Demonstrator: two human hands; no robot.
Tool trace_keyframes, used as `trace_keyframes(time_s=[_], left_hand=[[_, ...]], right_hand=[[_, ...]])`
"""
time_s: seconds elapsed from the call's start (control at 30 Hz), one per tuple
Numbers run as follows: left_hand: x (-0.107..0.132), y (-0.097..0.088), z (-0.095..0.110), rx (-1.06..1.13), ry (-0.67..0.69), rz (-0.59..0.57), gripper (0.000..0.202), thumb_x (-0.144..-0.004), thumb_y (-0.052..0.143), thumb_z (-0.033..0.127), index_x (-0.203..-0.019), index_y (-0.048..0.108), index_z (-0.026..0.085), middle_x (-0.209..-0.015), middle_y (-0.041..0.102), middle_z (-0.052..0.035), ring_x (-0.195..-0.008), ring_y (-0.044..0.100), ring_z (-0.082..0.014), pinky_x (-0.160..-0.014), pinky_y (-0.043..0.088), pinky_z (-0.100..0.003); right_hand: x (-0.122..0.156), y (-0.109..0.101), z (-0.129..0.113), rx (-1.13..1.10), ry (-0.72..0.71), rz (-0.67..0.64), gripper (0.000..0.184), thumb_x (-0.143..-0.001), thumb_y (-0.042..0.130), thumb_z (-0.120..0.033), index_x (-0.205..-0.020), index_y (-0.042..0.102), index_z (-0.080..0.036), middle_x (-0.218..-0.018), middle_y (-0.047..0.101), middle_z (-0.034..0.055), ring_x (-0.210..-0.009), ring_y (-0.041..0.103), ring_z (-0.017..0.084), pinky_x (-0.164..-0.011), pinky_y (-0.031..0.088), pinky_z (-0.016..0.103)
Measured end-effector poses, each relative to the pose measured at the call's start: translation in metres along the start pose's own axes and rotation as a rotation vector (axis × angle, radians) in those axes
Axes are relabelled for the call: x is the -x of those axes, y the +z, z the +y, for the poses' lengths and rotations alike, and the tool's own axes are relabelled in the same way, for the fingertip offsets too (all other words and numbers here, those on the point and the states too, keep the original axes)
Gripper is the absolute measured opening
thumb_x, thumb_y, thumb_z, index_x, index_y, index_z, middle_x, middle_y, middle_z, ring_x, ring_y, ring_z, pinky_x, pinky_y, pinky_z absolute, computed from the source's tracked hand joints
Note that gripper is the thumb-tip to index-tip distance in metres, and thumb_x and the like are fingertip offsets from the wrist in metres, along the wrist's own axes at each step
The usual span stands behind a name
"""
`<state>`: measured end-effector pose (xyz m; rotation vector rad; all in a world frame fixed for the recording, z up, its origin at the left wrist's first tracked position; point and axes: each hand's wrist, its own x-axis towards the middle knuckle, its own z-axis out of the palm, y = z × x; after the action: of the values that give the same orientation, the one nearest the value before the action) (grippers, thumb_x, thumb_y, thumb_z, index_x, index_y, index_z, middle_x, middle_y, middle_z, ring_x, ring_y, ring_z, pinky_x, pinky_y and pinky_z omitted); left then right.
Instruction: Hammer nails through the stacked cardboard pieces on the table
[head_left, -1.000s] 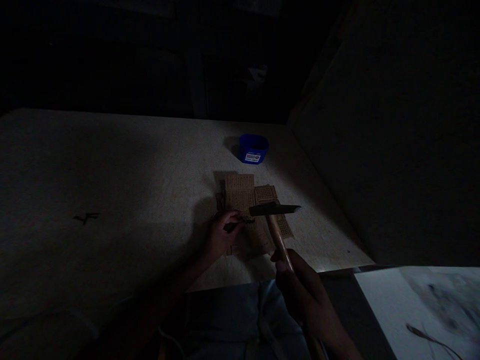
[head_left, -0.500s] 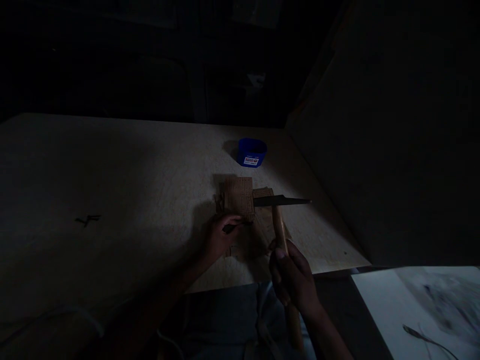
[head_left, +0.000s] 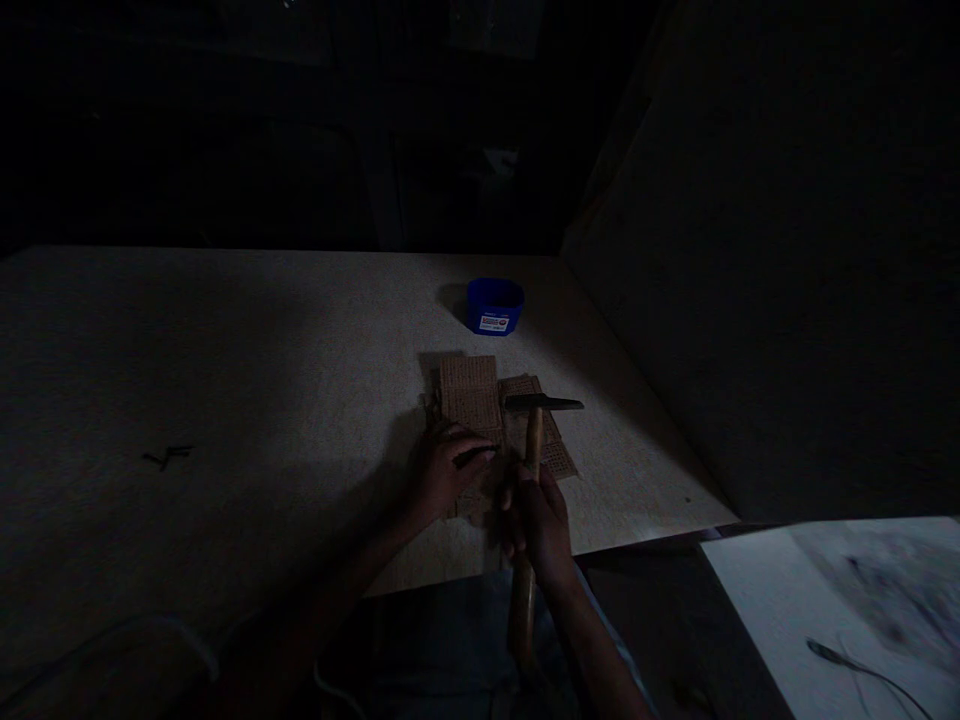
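Observation:
The scene is very dim. My right hand (head_left: pixel 534 518) is wrapped round the wooden handle of a hammer (head_left: pixel 541 404), whose dark metal head hovers low over a small pile of brown woven patches (head_left: pixel 471 392) on the pale table (head_left: pixel 225 360). My left hand (head_left: pixel 444 470) rests on the near left part of the pile, fingers pinched on a thin dark object that I cannot make out. The hammer's handle end sticks out below my right wrist.
A small blue tub (head_left: pixel 494 305) with a label stands beyond the pile. A dark upright panel (head_left: pixel 750 300) closes the table's right side. A white sheet (head_left: pixel 847 610) lies at the lower right. A small dark mark (head_left: pixel 169 457) sits far left on the table.
My right hand has brought the hammer in and to the left, so its head has dropped closer to the patches. My left hand has stayed pinched on the pile.

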<state>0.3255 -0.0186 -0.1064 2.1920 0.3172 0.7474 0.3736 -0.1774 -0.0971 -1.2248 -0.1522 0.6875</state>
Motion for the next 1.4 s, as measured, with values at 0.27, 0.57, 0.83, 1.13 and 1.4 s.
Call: trace_keyframes(time_s=[0.27, 0.57, 0.83, 1.13, 1.4], left_hand=[[0.007, 0.0, -0.003, 0.035, -0.029, 0.024, 0.011, -0.085, 0.07, 0.022, -0.092, 0.079, 0.026, -0.084, 0.074, -0.0026, -0.082, 0.068, -0.017, -0.078, 0.056, -0.032], [0.007, -0.002, -0.003, 0.05, -0.03, 0.039, 0.014, -0.085, 0.069, 0.021, -0.094, 0.078, 0.027, -0.088, 0.075, -0.0032, -0.088, 0.068, -0.0187, -0.083, 0.056, -0.035], [0.012, -0.004, 0.0, 0.023, -0.073, 0.062, 0.026, -0.082, 0.071, 0.018, -0.107, 0.071, 0.025, -0.094, 0.075, -0.0032, -0.091, 0.07, -0.0201, -0.087, 0.056, -0.037], [0.003, -0.044, 0.013, -0.095, 0.14, 0.13, 0.033, -0.087, 0.062, 0.017, -0.119, 0.063, 0.024, -0.108, 0.072, -0.0065, -0.105, 0.066, -0.0207, -0.091, 0.055, -0.037], [0.019, -0.122, -0.017, -0.397, -0.078, 0.451, 0.03, -0.086, 0.058, 0.017, -0.115, 0.064, 0.022, -0.113, 0.07, -0.0084, -0.109, 0.064, -0.0225, -0.098, 0.051, -0.041]], right_hand=[[0.001, 0.004, -0.007, 0.05, 0.033, -0.019, 0.038, -0.09, 0.06, -0.058, -0.087, 0.051, -0.021, -0.053, 0.053, -0.0107, -0.027, 0.033, 0.004, -0.025, 0.038, 0.017], [0.002, 0.005, -0.011, 0.027, 0.043, -0.034, 0.036, -0.09, 0.061, -0.056, -0.087, 0.05, -0.022, -0.044, 0.044, -0.0136, -0.026, 0.033, 0.005, -0.025, 0.035, 0.016], [0.0, 0.002, -0.004, -0.037, 0.005, -0.011, 0.035, -0.089, 0.064, -0.054, -0.091, 0.054, -0.02, -0.053, 0.054, -0.0103, -0.025, 0.032, 0.003, -0.024, 0.035, 0.016], [-0.012, -0.022, -0.006, -0.347, 0.115, -0.18, 0.03, -0.088, 0.07, -0.043, -0.078, 0.061, -0.016, -0.048, 0.051, -0.0089, -0.025, 0.024, 0.0, -0.023, 0.03, 0.011], [-0.023, -0.052, -0.004, -0.588, 0.415, -0.321, 0.021, -0.087, 0.072, -0.033, -0.079, 0.059, -0.019, -0.054, 0.049, -0.009, -0.027, 0.027, 0.0, -0.024, 0.031, 0.01]])
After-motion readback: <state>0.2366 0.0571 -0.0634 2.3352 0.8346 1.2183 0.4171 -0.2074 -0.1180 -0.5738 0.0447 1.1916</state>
